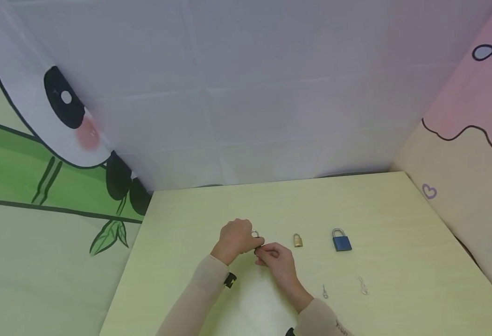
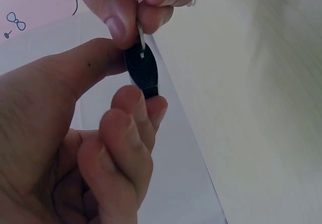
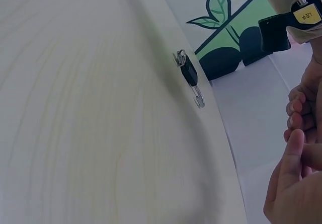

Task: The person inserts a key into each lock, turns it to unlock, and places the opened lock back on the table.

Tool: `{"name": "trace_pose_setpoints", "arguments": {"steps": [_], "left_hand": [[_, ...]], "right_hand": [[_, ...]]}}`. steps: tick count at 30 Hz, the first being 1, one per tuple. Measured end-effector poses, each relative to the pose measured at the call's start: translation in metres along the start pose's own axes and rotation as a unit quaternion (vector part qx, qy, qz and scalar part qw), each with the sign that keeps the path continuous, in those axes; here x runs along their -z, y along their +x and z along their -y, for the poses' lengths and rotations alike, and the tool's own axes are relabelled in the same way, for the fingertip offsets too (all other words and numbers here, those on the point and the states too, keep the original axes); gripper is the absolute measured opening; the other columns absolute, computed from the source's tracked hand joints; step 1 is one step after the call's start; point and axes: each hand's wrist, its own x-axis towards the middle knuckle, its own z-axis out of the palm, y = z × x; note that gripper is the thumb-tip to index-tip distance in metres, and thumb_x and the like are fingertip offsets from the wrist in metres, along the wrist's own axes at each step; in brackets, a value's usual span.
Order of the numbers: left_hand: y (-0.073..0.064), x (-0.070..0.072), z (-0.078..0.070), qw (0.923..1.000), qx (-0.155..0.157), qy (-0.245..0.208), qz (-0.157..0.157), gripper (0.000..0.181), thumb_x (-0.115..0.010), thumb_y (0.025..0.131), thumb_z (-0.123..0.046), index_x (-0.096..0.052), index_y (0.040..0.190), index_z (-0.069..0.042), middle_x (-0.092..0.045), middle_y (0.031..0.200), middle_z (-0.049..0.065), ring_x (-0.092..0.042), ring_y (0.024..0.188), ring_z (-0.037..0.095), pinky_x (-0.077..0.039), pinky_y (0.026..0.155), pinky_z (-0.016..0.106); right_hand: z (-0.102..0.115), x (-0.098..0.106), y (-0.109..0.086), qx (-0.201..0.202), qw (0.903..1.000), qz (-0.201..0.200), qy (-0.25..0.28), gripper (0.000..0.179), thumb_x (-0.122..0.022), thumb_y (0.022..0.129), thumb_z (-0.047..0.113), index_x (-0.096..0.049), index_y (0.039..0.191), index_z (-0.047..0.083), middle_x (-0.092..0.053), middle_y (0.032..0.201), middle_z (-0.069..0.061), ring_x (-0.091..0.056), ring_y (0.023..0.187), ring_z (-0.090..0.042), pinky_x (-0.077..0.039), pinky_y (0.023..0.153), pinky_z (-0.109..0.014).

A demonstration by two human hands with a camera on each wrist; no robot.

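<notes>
My left hand (image 1: 236, 239) pinches a small black padlock (image 2: 142, 72) between thumb and fingers. Its oval end, with a keyhole slot, faces the left wrist camera. In the head view a silver shackle (image 1: 255, 232) shows just beyond the fingers. My right hand (image 1: 282, 265) pinches a thin metal key (image 2: 141, 34), whose tip meets the slot. Fingers hide the key's head. To the right lie a small brass padlock (image 1: 298, 240) and a larger blue padlock (image 1: 341, 243), both with shackles towards the wall.
Small keys (image 1: 325, 292) and another key bunch (image 1: 363, 286) lie nearer me on the pale table (image 1: 397, 210). A white wall sheet (image 1: 271, 130) rises behind. In the right wrist view appears a black item with silver loops (image 3: 188, 74); its kind is unclear.
</notes>
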Motion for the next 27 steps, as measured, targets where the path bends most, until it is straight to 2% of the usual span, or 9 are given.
{"name": "trace_pose_setpoints", "arguments": {"steps": [2, 7, 11, 14, 20, 24, 27], "left_hand": [[-0.001, 0.000, -0.001, 1.0000, 0.001, 0.000, -0.003, 0.036, -0.066, 0.077, -0.035, -0.049, 0.052, -0.016, -0.044, 0.045, -0.006, -0.041, 0.042, 0.013, -0.029, 0.041, 0.027], [-0.001, -0.003, 0.000, 0.9999, 0.006, -0.002, -0.010, 0.035, -0.066, 0.077, -0.035, -0.049, 0.053, -0.016, -0.045, 0.047, -0.005, -0.042, 0.043, 0.013, -0.030, 0.042, 0.028], [-0.001, -0.004, 0.001, 0.9998, 0.013, -0.003, -0.012, 0.036, -0.066, 0.078, -0.036, -0.048, 0.054, -0.016, -0.046, 0.049, -0.004, -0.042, 0.044, 0.014, -0.031, 0.042, 0.028], [0.000, -0.004, 0.002, 0.9998, 0.018, 0.000, -0.010, 0.036, -0.067, 0.078, -0.036, -0.048, 0.054, -0.016, -0.044, 0.050, -0.004, -0.041, 0.045, 0.013, -0.030, 0.042, 0.028], [0.000, -0.003, 0.004, 0.9998, 0.016, 0.000, -0.015, 0.038, -0.068, 0.077, -0.036, -0.045, 0.055, -0.016, -0.038, 0.051, -0.005, -0.037, 0.045, 0.013, -0.028, 0.042, 0.028], [0.000, -0.003, 0.005, 0.9997, 0.009, -0.014, -0.016, 0.039, -0.068, 0.078, -0.034, -0.043, 0.054, -0.016, -0.037, 0.048, -0.006, -0.036, 0.042, 0.011, -0.027, 0.041, 0.027], [-0.001, -0.002, 0.006, 0.9996, 0.003, -0.024, -0.014, 0.040, -0.068, 0.079, -0.034, -0.044, 0.053, -0.016, -0.041, 0.045, -0.006, -0.040, 0.040, 0.011, -0.028, 0.040, 0.025]], "right_hand": [[0.000, -0.001, 0.000, 0.000, 0.9999, -0.008, 0.007, 0.016, -0.066, 0.093, -0.002, -0.062, 0.100, -0.015, -0.071, 0.098, -0.024, -0.072, 0.083, -0.034, -0.057, 0.074, -0.034], [0.000, -0.005, -0.001, -0.011, 0.9988, -0.038, 0.029, 0.016, -0.069, 0.092, 0.000, -0.058, 0.095, -0.011, -0.070, 0.091, -0.025, -0.071, 0.071, -0.017, -0.057, 0.075, -0.031], [-0.001, -0.008, -0.001, -0.020, 0.9971, -0.049, 0.055, 0.018, -0.071, 0.090, -0.001, -0.055, 0.091, -0.007, -0.069, 0.091, -0.028, -0.071, 0.072, -0.017, -0.057, 0.077, -0.032], [-0.001, -0.009, -0.001, -0.030, 0.9969, -0.048, 0.054, 0.018, -0.072, 0.090, 0.001, -0.057, 0.092, -0.008, -0.070, 0.093, -0.028, -0.071, 0.072, -0.017, -0.057, 0.076, -0.032], [-0.002, -0.010, -0.003, -0.058, 0.9973, -0.006, 0.044, 0.027, -0.069, 0.094, 0.009, -0.064, 0.104, -0.016, -0.071, 0.086, -0.015, -0.070, 0.070, -0.015, -0.057, 0.075, -0.031], [-0.003, -0.011, -0.003, -0.062, 0.9958, 0.032, 0.060, 0.034, -0.062, 0.098, 0.009, -0.059, 0.110, -0.023, -0.069, 0.086, -0.013, -0.069, 0.073, -0.016, -0.057, 0.074, -0.031], [-0.004, -0.012, -0.003, -0.065, 0.9936, 0.046, 0.080, 0.032, -0.058, 0.101, 0.008, -0.057, 0.110, -0.023, -0.067, 0.088, -0.011, -0.067, 0.078, -0.018, -0.057, 0.075, -0.030]]}}
